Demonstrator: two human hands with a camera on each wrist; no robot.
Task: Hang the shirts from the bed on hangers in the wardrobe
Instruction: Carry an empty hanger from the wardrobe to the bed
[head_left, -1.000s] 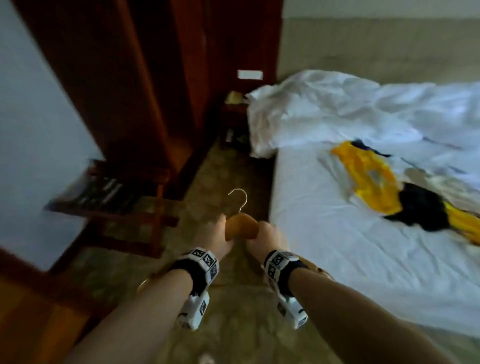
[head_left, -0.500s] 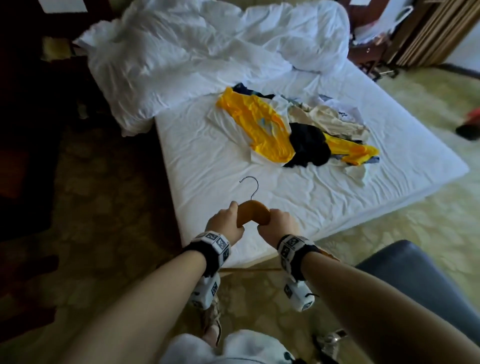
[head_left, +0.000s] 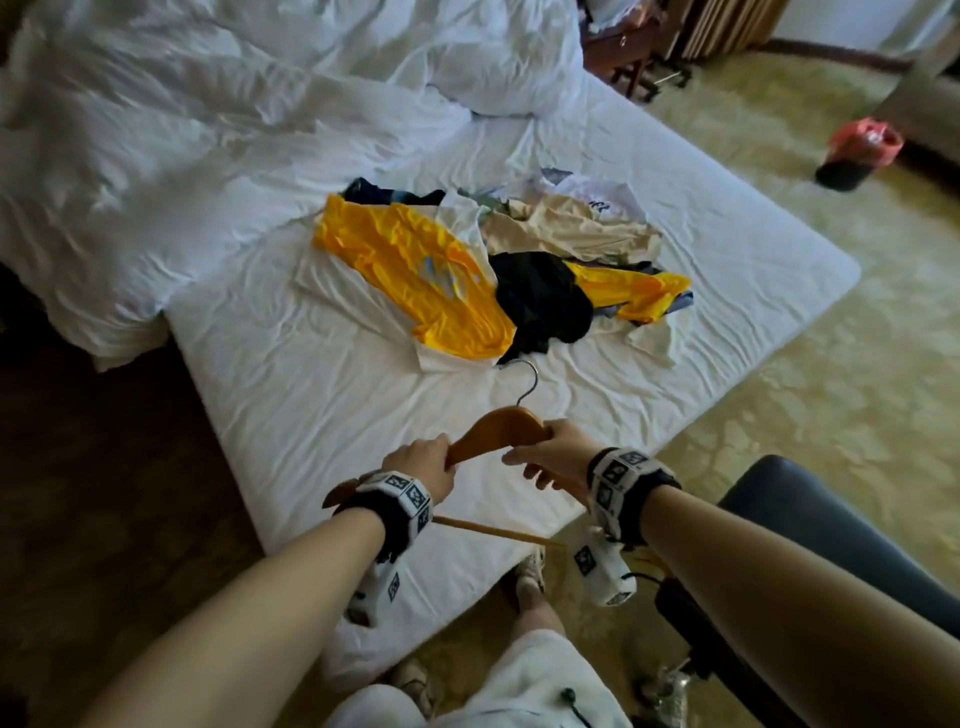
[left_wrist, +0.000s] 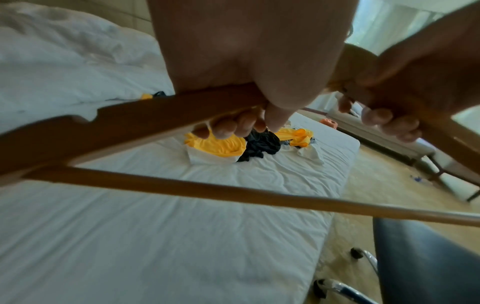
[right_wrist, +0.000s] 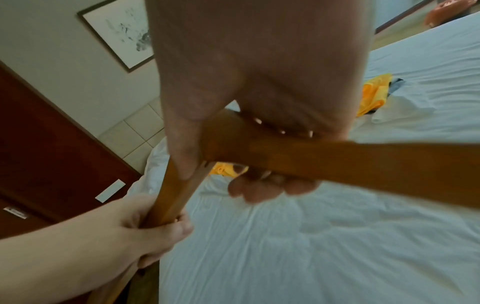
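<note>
Hanger (head_left: 511, 428), wooden with a metal hook, held over the near edge of the bed (head_left: 322, 395). Left hand (head_left: 423, 467) grips its left arm, fingers wrapped round the wood; right hand (head_left: 553, 454) grips the right arm beside the hook. Shirts (head_left: 498, 270) lie heaped mid-bed, yellow, black and beige, apart from the hanger. Crumpled duvet (head_left: 208, 114) beyond. Dark seat (head_left: 831, 535), maybe a chair, right.

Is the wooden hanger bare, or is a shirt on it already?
Bare. The wooden hanger carries no fabric; left hand and right hand grip its shoulders, and the shirts lie heaped on the bed.
</note>
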